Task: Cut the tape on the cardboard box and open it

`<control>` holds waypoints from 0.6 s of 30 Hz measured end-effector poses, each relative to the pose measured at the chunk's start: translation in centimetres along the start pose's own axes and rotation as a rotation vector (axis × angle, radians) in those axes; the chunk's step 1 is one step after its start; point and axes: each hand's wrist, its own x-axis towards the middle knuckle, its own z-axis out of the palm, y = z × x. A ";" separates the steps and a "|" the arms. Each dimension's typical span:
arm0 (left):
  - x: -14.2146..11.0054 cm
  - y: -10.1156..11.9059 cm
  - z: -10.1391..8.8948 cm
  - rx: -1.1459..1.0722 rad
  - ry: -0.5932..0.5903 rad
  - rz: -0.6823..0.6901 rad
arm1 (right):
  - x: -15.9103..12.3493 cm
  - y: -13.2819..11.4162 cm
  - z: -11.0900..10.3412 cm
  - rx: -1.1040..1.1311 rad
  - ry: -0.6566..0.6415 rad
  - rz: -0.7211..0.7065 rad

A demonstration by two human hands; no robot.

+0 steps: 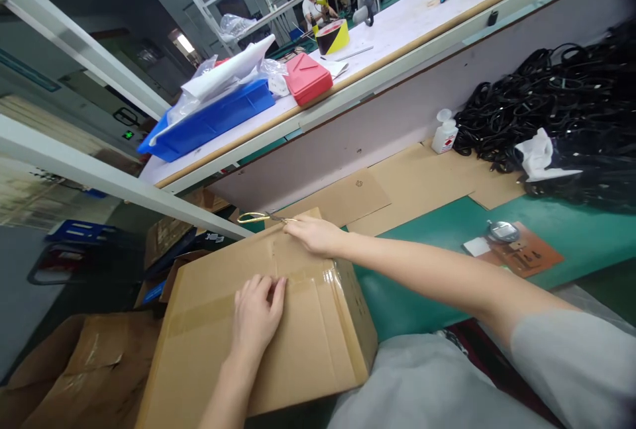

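A taped cardboard box (209,343) fills the lower middle of the view, its top closed with a strip of clear tape. My left hand (256,313) rests on that top, fingers loosely bent and thumb apart, holding nothing. At the far edge of the box my right hand (315,236) is closed around the blade end of a pair of scissors (254,217). Their gold handles point away to the left, beyond my fingertips. The blade tips are hidden by the hand.
Flat cardboard sheets (417,181) lie on the green bench (397,296). Black cables (556,91), a white bottle (445,134) and a round gauge (503,232) are to the right. The shelf above carries a blue tray (213,118) and red box (308,78). Open carton (94,363) stands left.
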 end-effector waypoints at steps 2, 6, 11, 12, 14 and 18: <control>0.1 1.7 -0.2 -0.065 0.003 0.075 | 0.0 0.1 0.1 -0.031 0.012 -0.044; 0.2 5.8 0.2 -0.159 -0.055 0.221 | -0.1 0.7 0.2 -0.034 0.022 -0.028; -0.7 8.4 1.4 -0.131 -0.080 0.209 | 0.3 1.1 0.2 0.013 -0.011 -0.038; -0.8 8.7 1.5 -0.125 -0.073 0.200 | 0.3 1.1 0.1 0.027 -0.023 -0.031; -0.9 9.1 1.4 -0.123 -0.064 0.179 | 0.4 1.0 -0.1 0.055 -0.049 -0.004; 0.2 9.7 1.3 -0.152 -0.062 0.122 | 0.3 0.9 -0.6 0.067 -0.064 0.030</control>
